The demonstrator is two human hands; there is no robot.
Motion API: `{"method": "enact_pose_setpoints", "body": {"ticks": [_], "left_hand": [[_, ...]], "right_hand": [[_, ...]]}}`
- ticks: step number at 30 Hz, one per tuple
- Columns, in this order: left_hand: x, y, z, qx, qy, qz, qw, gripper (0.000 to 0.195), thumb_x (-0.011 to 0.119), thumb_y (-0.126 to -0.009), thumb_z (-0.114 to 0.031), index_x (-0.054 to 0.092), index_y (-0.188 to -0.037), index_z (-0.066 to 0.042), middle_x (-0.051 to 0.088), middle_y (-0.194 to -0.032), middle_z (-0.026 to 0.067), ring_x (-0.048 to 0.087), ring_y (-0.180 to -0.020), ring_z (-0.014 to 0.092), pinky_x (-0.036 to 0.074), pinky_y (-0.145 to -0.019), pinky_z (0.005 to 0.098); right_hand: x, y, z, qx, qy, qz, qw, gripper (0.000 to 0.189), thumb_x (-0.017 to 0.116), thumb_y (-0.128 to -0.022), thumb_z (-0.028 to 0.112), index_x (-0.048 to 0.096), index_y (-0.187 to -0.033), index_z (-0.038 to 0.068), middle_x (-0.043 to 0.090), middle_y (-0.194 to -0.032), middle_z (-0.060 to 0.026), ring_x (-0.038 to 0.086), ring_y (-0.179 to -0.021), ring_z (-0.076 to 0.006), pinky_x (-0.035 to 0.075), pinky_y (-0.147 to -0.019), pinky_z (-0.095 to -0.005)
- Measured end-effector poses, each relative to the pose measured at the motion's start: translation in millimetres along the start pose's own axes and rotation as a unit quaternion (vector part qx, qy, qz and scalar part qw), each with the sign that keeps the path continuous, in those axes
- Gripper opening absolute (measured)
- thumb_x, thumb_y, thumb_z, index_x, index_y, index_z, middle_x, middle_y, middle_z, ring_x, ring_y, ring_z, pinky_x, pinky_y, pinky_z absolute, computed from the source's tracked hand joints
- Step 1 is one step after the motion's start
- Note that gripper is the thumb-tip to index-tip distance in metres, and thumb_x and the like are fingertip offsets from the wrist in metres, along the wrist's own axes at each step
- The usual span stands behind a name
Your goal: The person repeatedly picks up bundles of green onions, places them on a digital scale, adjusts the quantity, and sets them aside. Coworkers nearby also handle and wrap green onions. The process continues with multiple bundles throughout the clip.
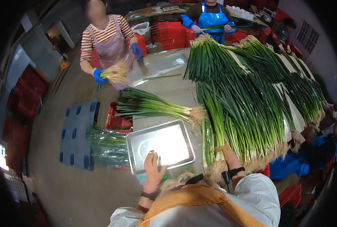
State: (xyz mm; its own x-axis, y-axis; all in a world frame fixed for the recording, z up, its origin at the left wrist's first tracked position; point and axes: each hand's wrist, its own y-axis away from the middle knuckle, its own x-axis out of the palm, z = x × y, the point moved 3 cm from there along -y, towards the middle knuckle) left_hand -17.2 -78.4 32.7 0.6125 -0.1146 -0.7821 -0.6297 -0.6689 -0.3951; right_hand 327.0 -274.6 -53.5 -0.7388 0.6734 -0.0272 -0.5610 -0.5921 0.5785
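Observation:
My left hand (154, 169) rests on the near edge of a shiny metal tray (131, 151), its fingers reaching over the rim and partly spread. My right hand (227, 153) is closed around the white stems of a bundle of green onions (219, 133), just above their roots. Right of it lies a broad row of green onions (250, 113) with roots towards me. Beyond the tray another bunch of green onions (162, 106) lies with its roots to the right. Bagged green onions (109, 144) in clear plastic are left of the tray.
A person (111, 42) in blue gloves holds green onions across the table (154, 122). Another person in a blue apron (212, 17) handles more at the far side. A gloved hand (298, 136) works at the right. A blue plastic pallet (76, 136) and red crates (172, 35) stand around.

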Motion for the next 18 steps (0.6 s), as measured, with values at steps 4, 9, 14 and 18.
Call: {"method": "enact_pose_setpoints", "body": {"ticks": [4,9,14,18], "left_hand": [[-0.4,2.0,1.7,-0.007,-0.012,0.006,1.0,0.071,0.073,-0.069,-0.016,0.046,-0.132,0.001,0.045,-0.134,0.0212,0.041,-0.124,0.041,0.035,-0.103,0.049],[-0.4,1.0,-2.6,-0.006,-0.011,0.013,1.0,0.07,0.073,-0.07,-0.017,0.046,-0.132,0.001,0.046,-0.133,0.0207,0.042,-0.123,0.04,0.036,-0.103,0.0484],[5.6,-4.3,-12.5,0.024,0.027,0.008,0.999,0.07,0.072,-0.072,-0.018,0.044,-0.133,0.002,0.046,-0.132,0.0206,0.042,-0.123,0.04,0.034,-0.103,0.0497],[25.1,3.2,-38.5,0.111,-0.024,0.071,0.991,0.068,0.07,-0.075,-0.024,0.044,-0.135,-0.004,0.045,-0.136,0.0181,0.041,-0.127,0.04,0.029,-0.104,0.0565]], "right_hand": [[36.7,45.3,16.5,0.033,-0.153,0.073,0.985,0.045,0.062,-0.067,0.006,0.057,-0.111,-0.001,0.06,-0.089,-0.0113,0.06,-0.077,-0.0235,0.052,-0.066,-0.0327],[57.2,59.8,55.0,0.005,-0.185,0.122,0.975,0.052,0.062,-0.067,0.003,0.057,-0.118,0.0,0.06,-0.088,-0.0035,0.058,-0.072,-0.0163,0.048,-0.067,-0.026],[92.5,60.8,85.1,-0.093,-0.058,0.175,0.978,0.061,0.066,-0.066,0.001,0.05,-0.125,-0.003,0.057,-0.092,-0.0056,0.057,-0.083,-0.0152,0.047,-0.071,-0.0265],[130.1,58.8,101.3,-0.199,0.196,0.177,0.944,0.064,0.067,-0.067,0.016,0.046,-0.125,0.0,0.062,-0.1,-0.0161,0.061,-0.09,-0.0307,0.049,-0.078,-0.0383]]}}
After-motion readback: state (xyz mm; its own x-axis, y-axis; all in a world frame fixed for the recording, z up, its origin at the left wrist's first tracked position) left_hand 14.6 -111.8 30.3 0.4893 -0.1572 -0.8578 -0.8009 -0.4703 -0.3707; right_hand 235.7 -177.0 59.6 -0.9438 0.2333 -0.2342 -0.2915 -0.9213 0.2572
